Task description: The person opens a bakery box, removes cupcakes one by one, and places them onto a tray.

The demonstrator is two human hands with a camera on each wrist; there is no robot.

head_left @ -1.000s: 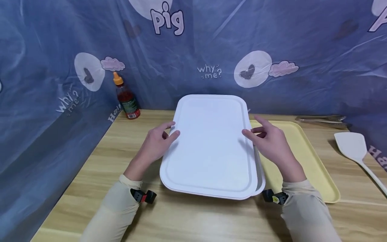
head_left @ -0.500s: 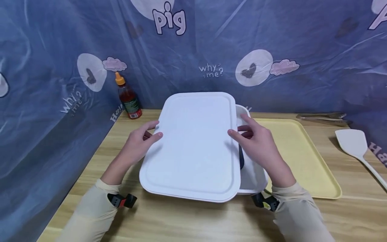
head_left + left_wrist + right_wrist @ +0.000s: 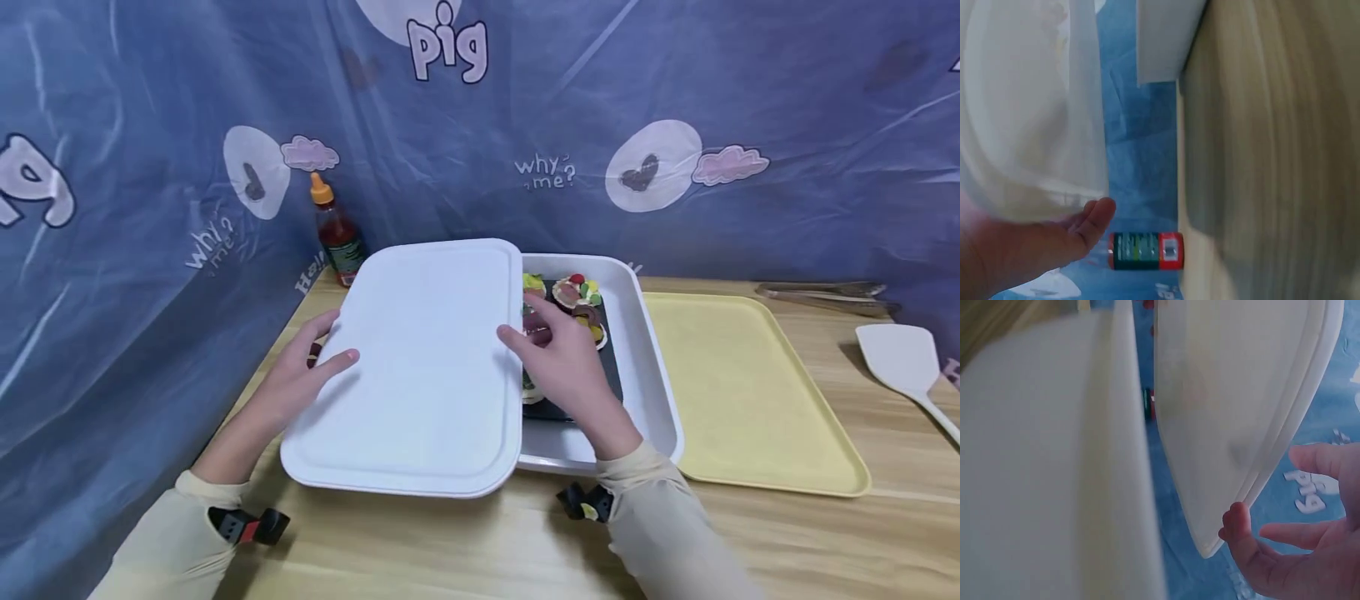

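Held item: one white rectangular lid (image 3: 420, 367) with rounded corners and a shallow raised border, smooth, plastic-looking; aloft over the tabletop, to the left of and partly across the box below, with a visible gap from the box in the left wrist view.

Left hand (image 3: 296, 379): clamped on the lid's left edge, thumb on top, fingers beneath.

Right hand (image 3: 562, 354): clamped on the lid's right edge, thumb over the rim, fingers at the underside; above the contents of the box.

Container: one deep white rectangular box (image 3: 652, 367) with rounded corners, upright on the table, left part hidden by the lid.

Contents: one flat black board (image 3: 613, 375); on the board, several small round pale-rimmed tarts (image 3: 577, 292) with red, green, yellow and brown toppings, partly hidden by the right hand.

Right of the box: one shallow pale-yellow rectangular tray (image 3: 757, 392), just beside, contact unclear. Farther right: one white long-handled spatula (image 3: 896, 358); behind, one pair of slim metallic tongs (image 3: 825, 293).

Back left: one clear bottle of red sauce (image 3: 341, 237), orange nozzle cap, green label, upright.

Setting: light wood-grain table (image 3: 412, 550); blue printed cloth (image 3: 465, 150) behind.
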